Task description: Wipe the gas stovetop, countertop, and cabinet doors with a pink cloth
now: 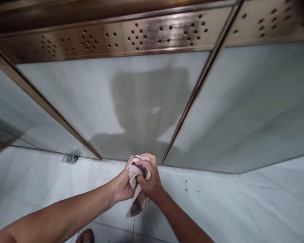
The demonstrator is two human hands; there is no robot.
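A bunched pale pink and dark purple cloth is held between both hands, low in the middle of the head view. My left hand cups it from the left side, with part of the fingers hidden behind the fabric. Around its upper right side curl the fingers of my right hand. A loose end of the cloth hangs below the hands. Just beyond stands a white panelled front, apart from the hands.
Perforated copper-coloured metal strips run along the top of the white panels, with metal trims between them. A crumpled clear plastic bag lies on the tiled floor at the left. Small debris specks the floor at the right. A foot shows at the bottom.
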